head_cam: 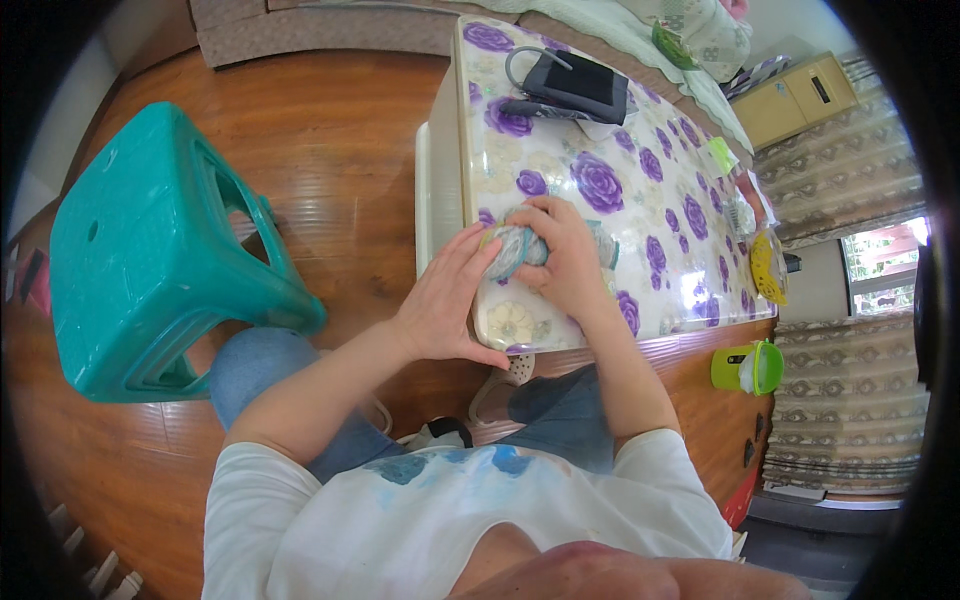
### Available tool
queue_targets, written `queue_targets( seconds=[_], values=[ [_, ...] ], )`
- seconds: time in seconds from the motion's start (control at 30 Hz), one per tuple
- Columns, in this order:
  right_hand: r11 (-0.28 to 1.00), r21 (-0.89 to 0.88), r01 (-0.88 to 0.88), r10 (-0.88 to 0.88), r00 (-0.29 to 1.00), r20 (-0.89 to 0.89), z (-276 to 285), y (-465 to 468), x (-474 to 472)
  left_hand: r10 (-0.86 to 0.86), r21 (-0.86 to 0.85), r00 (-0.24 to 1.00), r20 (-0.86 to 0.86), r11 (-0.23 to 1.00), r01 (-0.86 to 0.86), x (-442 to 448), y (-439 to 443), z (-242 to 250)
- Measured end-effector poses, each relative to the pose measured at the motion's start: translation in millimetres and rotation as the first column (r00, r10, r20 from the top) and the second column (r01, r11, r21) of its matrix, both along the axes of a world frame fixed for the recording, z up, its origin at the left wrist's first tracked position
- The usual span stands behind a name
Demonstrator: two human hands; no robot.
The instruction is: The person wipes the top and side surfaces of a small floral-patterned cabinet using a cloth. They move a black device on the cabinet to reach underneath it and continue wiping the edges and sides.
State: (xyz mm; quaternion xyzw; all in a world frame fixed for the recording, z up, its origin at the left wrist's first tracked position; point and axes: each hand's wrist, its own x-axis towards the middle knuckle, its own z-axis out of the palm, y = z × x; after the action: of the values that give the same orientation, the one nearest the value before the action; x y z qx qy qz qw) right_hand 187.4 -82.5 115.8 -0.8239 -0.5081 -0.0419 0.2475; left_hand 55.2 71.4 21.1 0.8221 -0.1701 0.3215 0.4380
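Observation:
A grey rolled bundle of soft fabric or yarn (514,253), with teal and yellowish edges, sits at the near left corner of the table. My right hand (559,251) curls over it from the right, fingers on top and thumb along its near side. Against its left side rest the straight fingers of my left hand (446,300); that thumb is spread away towards the table corner. Just past my right hand lies a second grey and teal soft piece (606,246), partly covered by the hand. Whether the two pieces join is hidden.
The table (555,315) wears a shiny purple-flowered cover. A dark cuff with a grey tube (577,86) lies at its far end; a yellow item (769,266) is at the right edge. A teal plastic stool (135,247) stands left, a lime-green bin (742,367) right.

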Motion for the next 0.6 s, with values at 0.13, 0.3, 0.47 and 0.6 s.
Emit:
queue_targets(
  seconds=[0.13,0.3,0.47,0.6],
  values=[
    [0.999,-0.009,-0.037,0.037,0.998,-0.058,-0.4,9.9,23.4,0.003,0.036,1.000,0.007,0.999,-0.003,1.4,0.7,-0.1],
    [0.999,-0.002,-0.035,0.034,0.992,-0.119,0.7,20.6,48.6,0.011,0.065,1.000,-0.015,0.998,-0.010,1.0,0.4,1.8],
    [0.987,0.053,0.153,-0.156,0.986,0.064,-9.8,38.3,53.4,0.037,0.198,0.995,-0.093,0.980,-0.018,-2.2,3.0,7.4],
    [0.986,0.091,0.139,-0.152,0.975,0.161,-14.9,38.5,49.9,0.038,0.178,0.996,-0.079,0.984,-0.023,-2.7,1.9,8.5]
  ],
)
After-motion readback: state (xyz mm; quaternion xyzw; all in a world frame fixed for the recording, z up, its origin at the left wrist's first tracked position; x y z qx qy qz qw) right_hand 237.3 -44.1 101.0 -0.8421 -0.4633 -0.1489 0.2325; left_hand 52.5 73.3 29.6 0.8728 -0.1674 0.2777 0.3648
